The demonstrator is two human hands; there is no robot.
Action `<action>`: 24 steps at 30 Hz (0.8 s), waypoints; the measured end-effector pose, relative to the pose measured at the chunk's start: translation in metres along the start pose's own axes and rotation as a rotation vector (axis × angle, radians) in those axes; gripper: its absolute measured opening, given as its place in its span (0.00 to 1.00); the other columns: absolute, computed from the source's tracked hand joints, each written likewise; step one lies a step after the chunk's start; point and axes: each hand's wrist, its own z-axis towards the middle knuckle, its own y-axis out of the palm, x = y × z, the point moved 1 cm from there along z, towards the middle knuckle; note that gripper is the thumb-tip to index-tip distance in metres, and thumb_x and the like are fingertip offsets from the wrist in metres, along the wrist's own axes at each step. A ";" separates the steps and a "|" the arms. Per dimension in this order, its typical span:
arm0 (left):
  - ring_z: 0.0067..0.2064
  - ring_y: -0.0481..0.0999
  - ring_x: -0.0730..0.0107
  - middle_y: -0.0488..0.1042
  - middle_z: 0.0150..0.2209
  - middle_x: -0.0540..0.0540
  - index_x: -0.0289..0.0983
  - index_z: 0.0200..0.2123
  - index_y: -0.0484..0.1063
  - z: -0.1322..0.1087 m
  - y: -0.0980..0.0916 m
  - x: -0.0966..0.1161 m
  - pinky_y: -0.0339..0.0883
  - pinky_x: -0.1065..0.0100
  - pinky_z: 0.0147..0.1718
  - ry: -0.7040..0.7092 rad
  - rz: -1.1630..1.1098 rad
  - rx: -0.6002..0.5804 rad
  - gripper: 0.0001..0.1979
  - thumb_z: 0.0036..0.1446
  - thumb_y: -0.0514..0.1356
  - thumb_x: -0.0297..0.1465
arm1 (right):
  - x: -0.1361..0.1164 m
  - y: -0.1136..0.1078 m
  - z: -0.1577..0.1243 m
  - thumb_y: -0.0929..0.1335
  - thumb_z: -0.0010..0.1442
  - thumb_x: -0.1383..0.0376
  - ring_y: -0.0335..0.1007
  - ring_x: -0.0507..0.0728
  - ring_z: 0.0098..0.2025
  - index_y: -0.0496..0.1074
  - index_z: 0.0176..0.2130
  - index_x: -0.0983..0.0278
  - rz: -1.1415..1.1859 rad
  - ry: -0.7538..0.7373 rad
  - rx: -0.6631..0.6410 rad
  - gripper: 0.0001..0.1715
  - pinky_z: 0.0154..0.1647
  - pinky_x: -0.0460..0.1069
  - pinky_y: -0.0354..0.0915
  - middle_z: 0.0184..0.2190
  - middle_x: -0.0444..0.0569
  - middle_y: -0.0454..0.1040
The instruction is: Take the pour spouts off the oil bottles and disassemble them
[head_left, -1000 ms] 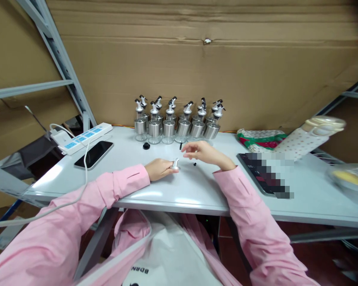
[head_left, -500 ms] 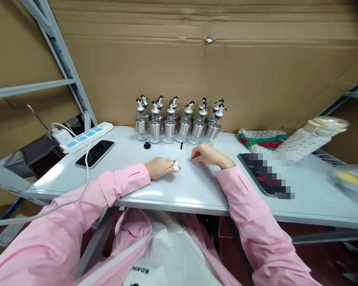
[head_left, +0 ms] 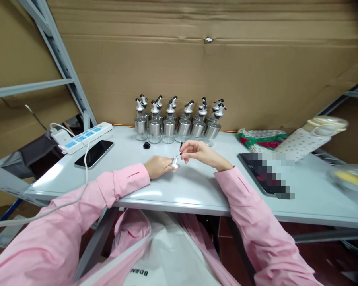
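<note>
My left hand (head_left: 156, 166) rests on the white table (head_left: 197, 186), closed around a small silver pourer spout (head_left: 175, 161) held upright. My right hand (head_left: 197, 152) hovers just right of it, thumb and fingers pinched on a tiny black piece right at the spout's top. Behind both hands stand several glass and steel dispenser bottles (head_left: 179, 123) with spouts, lined against the cardboard wall. A black cap (head_left: 146, 145) lies loose on the table in front of the bottles.
A black phone (head_left: 94, 153) and a white power strip (head_left: 80, 137) with cable lie at the left. A dark blurred-out tablet-like slab (head_left: 265, 172), a red-green cloth (head_left: 261, 139) and a dotted bag (head_left: 307, 139) sit at right. Grey shelf struts (head_left: 59, 59) rise at left.
My right hand closed over a small black piece on the table, then lifted and moved left to the spout in my left hand. The left hand stayed put.
</note>
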 end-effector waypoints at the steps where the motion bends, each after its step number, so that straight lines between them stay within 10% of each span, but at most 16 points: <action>1: 0.33 0.71 0.69 0.73 0.31 0.48 0.37 0.30 0.68 0.000 0.000 0.000 0.56 0.73 0.34 0.008 0.002 -0.001 0.08 0.56 0.54 0.35 | 0.000 0.000 0.000 0.73 0.44 0.61 0.68 0.48 0.24 0.72 0.32 0.68 0.024 -0.004 0.005 0.15 0.29 0.46 0.64 0.20 0.42 0.73; 24: 0.33 0.71 0.69 0.73 0.30 0.48 0.38 0.30 0.69 0.000 0.004 -0.005 0.56 0.73 0.34 0.060 0.028 -0.023 0.10 0.57 0.55 0.37 | 0.002 0.005 0.003 0.71 0.47 0.57 0.59 0.45 0.18 0.72 0.25 0.69 -0.063 -0.004 -0.030 0.15 0.22 0.44 0.55 0.15 0.40 0.67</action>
